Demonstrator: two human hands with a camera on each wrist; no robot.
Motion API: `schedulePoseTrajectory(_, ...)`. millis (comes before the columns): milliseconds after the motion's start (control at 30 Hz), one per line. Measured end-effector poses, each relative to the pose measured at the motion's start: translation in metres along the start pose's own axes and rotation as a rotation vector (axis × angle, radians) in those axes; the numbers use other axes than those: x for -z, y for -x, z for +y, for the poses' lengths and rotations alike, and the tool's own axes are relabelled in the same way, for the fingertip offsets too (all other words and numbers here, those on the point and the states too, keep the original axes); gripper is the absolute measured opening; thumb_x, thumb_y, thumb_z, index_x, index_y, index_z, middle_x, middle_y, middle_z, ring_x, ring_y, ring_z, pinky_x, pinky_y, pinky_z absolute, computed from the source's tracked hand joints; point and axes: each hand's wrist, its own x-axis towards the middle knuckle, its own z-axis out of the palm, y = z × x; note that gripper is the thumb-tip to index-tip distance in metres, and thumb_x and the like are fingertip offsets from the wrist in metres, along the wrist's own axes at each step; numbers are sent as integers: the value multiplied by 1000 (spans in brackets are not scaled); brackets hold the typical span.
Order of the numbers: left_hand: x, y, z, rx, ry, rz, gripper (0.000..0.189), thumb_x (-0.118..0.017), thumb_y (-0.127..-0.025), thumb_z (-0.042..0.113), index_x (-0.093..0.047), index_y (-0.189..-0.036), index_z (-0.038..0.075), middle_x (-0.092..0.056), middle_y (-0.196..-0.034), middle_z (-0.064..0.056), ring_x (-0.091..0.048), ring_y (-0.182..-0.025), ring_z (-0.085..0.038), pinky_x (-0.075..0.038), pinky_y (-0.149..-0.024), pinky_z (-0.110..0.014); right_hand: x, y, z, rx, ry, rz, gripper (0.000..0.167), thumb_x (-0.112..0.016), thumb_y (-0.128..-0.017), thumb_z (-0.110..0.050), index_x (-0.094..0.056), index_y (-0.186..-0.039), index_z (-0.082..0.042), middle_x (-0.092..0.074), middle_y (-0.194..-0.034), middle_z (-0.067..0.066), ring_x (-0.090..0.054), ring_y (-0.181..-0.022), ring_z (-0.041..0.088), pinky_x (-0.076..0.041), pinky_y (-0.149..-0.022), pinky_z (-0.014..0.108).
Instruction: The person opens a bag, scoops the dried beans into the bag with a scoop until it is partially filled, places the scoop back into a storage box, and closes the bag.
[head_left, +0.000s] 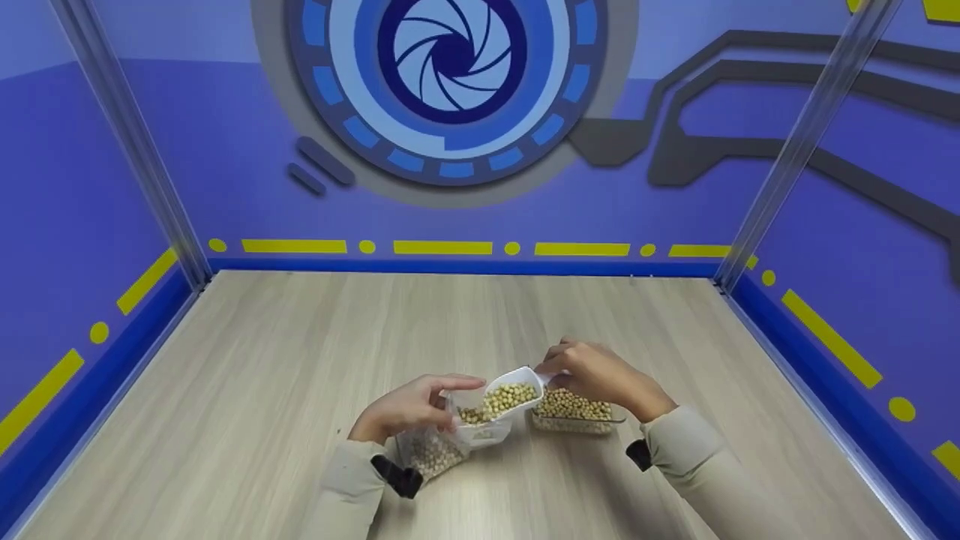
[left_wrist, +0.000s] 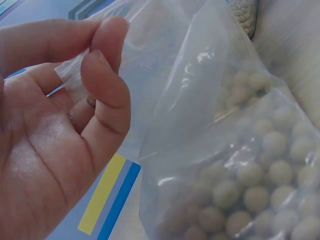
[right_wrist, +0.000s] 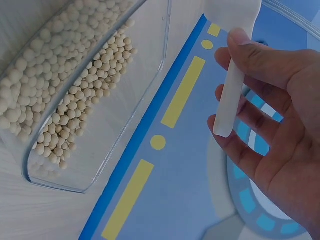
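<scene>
My left hand (head_left: pixel 409 405) pinches the top edge of a clear plastic bag (left_wrist: pixel 175 105) between thumb and fingers. Pale round beans, like soybeans (left_wrist: pixel 257 197), fill the bag's lower part. In my right hand (head_left: pixel 604 373) is a white scoop, held by its handle (right_wrist: pixel 230 97) between thumb and fingers. The scoop's bowl carries beans (head_left: pixel 511 396) and tilts toward the bag's mouth, over its opening. Beneath and beside the right hand stands a clear rectangular container (head_left: pixel 577 427) with more beans (right_wrist: pixel 82 92) in it.
A light wood-grain table (head_left: pixel 360 330) lies under everything. Blue printed panels (head_left: pixel 225 150) with yellow dashes rise at the back and on both sides, joined by metal corner posts (head_left: pixel 142 142). Dark straps (head_left: pixel 397 476) sit at the wrists.
</scene>
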Motion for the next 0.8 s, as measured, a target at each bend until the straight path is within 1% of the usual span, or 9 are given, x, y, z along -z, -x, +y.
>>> schedulePoseTrajectory(233, 0, 0, 1, 14, 9, 0, 68, -51, -81, -16, -38, -146, 0, -32, -153, -23, -58, -66, -2, -52, -64, -20, 2, -1, -2, 26, 0, 16, 23, -75, -78, -5, -76, -101, -9, -73, -91, 4, -63, -82, 20, -54, -70, 31)
schedulePoseTrajectory(467, 1, 0, 4, 31, -27, 17, 68, -52, -82, -14, -41, -146, 5, -37, -152, -16, -58, -65, -4, -52, -64, -23, 6, -4, -4, 31, 27, 23, 24, -76, -77, -3, -77, -100, -10, -72, -91, 4, -62, -82, 21, -53, -70, 32)
schedulePoseTrajectory(800, -1, 1, 3, 30, -11, 9, 67, -52, -82, -14, -40, -146, 3, -35, -152, -18, -56, -63, -3, -51, -62, -22, 7, -4, -6, 26, 50, 19, 23, -76, -78, -6, -77, -100, -10, -72, -91, 3, -60, -81, 20, -52, -71, 32)
